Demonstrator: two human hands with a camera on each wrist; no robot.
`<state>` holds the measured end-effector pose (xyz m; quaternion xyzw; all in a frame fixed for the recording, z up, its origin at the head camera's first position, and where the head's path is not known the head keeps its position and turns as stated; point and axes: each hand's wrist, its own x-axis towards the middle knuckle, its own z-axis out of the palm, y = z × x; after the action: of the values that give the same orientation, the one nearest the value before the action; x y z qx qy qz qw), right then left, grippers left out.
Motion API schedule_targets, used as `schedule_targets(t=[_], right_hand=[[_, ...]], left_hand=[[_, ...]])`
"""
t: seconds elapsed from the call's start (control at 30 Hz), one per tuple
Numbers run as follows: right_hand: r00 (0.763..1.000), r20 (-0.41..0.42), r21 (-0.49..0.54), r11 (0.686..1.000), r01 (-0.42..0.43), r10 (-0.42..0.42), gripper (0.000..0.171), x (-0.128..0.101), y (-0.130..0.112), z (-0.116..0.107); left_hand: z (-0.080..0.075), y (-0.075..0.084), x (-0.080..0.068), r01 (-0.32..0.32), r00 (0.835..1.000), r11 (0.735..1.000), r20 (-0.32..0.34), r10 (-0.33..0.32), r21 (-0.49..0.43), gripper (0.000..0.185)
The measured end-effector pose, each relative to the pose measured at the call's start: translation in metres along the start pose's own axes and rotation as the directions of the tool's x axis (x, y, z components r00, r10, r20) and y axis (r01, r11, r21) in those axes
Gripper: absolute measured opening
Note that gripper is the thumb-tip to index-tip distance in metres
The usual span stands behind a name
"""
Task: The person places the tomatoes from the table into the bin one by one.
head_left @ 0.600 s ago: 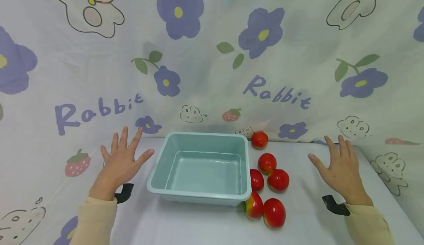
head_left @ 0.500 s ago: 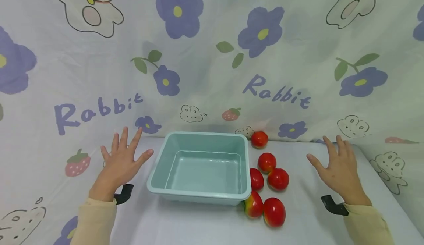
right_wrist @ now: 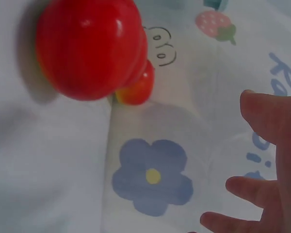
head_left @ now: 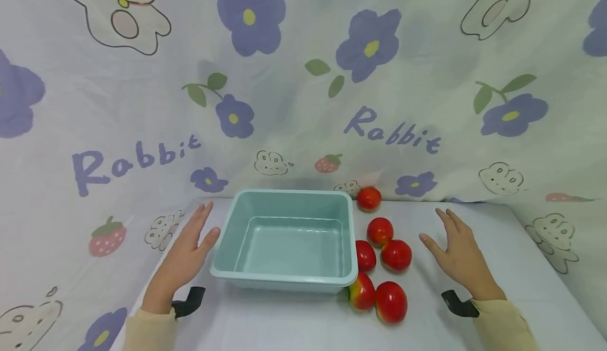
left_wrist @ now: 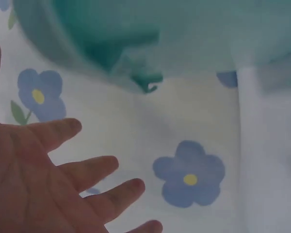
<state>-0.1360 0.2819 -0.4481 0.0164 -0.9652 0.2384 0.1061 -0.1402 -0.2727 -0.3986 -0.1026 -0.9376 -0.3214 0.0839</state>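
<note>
A light teal plastic basin (head_left: 284, 282) stands on the white table in the head view. My left hand (head_left: 180, 259) hovers off its left side with fingers extended, holding nothing. In the left wrist view, the spread fingers of that hand (left_wrist: 43, 174) show below the blurred basin (left_wrist: 194, 53). Several red tomatoes, including a front one (head_left: 391, 302), lie along the basin's right side, some with yellow-green patches. Right of them my right hand (head_left: 462, 256) is raised, its fingers straight and holding nothing. A large tomato (right_wrist: 89, 48) fills the upper left of the right wrist view.
A pale cloth backdrop (head_left: 294, 114) with flowers, rabbits and lettering rises behind the table (head_left: 284, 324). One tomato (head_left: 369, 198) sits at the table's back edge, close to the cloth. A black wrist mount (head_left: 189, 302) sticks out at the left cuff, another (head_left: 459, 304) at the right.
My left hand has turned more edge-on and dropped lower, its fingers drawing together. My right hand has moved left toward the tomatoes and slightly down. The basin and tomatoes stay where they were.
</note>
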Motion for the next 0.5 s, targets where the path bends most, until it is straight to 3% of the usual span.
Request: schedule_targets(t=[0.27, 0.5], right_hand=[[0.993, 0.119, 0.052, 0.999, -0.003, -0.004, 0.083, -0.007, 0.003, 0.024], [0.986, 0.168, 0.084, 0.997, -0.002, -0.012, 0.087, -0.010, 0.002, 0.046]], left_hand=[[0.029, 0.004, -0.012, 0.036, 0.999, 0.996, -0.013, -0.037, -0.077, 0.068], [0.040, 0.010, -0.016, 0.020, 0.999, 0.995, -0.040, -0.023, -0.094, 0.073]])
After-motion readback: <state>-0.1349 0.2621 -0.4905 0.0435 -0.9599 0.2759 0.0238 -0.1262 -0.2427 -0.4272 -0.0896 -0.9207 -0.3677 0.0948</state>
